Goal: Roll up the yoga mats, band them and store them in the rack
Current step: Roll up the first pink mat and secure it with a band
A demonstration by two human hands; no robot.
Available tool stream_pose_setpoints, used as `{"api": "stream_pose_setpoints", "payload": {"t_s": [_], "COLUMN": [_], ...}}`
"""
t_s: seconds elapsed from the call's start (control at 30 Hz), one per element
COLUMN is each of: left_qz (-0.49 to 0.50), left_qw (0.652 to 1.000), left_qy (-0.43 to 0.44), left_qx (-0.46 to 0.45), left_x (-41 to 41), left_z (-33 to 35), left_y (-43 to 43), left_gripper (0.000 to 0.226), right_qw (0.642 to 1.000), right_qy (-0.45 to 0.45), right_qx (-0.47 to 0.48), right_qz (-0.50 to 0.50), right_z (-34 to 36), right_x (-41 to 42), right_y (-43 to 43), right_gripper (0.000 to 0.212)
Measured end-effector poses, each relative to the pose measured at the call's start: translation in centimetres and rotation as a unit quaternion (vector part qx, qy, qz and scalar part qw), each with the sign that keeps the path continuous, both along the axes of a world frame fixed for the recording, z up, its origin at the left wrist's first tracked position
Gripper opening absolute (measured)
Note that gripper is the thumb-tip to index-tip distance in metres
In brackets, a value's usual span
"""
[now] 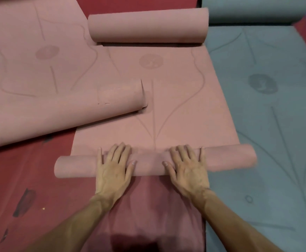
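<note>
A pink yoga mat (175,106) lies lengthwise in front of me on a red floor. Its near end is rolled into a tube (148,163) that spans from left to right. My left hand (113,171) presses flat on top of the tube, fingers spread and straight. My right hand (187,170) presses the tube the same way, a short gap to the right. The mat's far end is curled into a second, thicker roll (148,25).
A second pink mat (39,79) lies at an angle on the left, its curled corner overlapping the first mat. A grey-green mat (276,115) lies flat on the right, its far end rolled (254,10). Red floor (39,188) shows at the lower left.
</note>
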State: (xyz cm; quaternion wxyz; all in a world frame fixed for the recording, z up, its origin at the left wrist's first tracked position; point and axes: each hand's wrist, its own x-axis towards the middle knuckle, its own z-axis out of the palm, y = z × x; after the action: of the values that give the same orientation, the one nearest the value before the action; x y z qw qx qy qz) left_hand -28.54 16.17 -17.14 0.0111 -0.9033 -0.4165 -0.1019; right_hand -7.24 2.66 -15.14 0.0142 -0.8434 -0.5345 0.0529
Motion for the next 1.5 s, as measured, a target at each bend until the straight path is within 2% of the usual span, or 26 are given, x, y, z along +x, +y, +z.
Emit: {"api": "stream_pose_setpoints", "payload": {"t_s": [0.2,0.37,0.67,0.83,1.07,1.17,1.3,1.4,1.5], "left_qz": [-0.015,-0.006,-0.010,-0.007,-0.005,-0.004,0.016,0.019,-0.026], "left_qw": [0.999,0.998,0.996,0.995,0.999,0.999,0.999,0.998,0.999], "left_qy": [0.030,0.005,0.001,0.002,-0.036,-0.021,0.001,0.011,0.014], "left_qx": [-0.028,-0.055,-0.090,-0.102,-0.029,-0.029,-0.041,-0.059,-0.019], "left_x": [0.5,1.1,1.3,1.5,1.5,1.8,3.1,3.9,3.7], "left_z": [-0.5,-0.1,-0.1,-0.2,0.2,-0.4,-0.1,0.4,0.3], "left_y": [1.2,2.3,2.9,3.1,0.0,-2.2,-0.3,1.0,1.0], "left_gripper": [0.049,0.046,0.051,0.054,0.055,0.056,0.055,0.057,0.064], "right_qw": [1.000,0.998,0.998,0.998,0.999,0.999,0.996,0.995,0.996], "right_qy": [-0.016,-0.054,-0.059,-0.039,-0.020,-0.030,-0.054,-0.054,-0.045], "right_qx": [-0.008,0.017,-0.013,0.049,0.024,0.024,0.069,0.067,0.068], "right_qz": [0.011,0.019,0.016,0.028,0.029,0.026,0.027,0.040,0.026], "right_z": [0.3,0.8,0.8,0.4,-0.7,-0.7,-0.3,-0.6,-0.8], "right_x": [0.4,2.6,2.8,1.2,0.3,0.3,0.1,0.2,0.6], "right_y": [0.6,1.1,1.2,1.0,1.2,1.6,1.1,0.9,1.7], "right_gripper": [0.067,0.071,0.074,0.077,0.078,0.078,0.077,0.077,0.072]}}
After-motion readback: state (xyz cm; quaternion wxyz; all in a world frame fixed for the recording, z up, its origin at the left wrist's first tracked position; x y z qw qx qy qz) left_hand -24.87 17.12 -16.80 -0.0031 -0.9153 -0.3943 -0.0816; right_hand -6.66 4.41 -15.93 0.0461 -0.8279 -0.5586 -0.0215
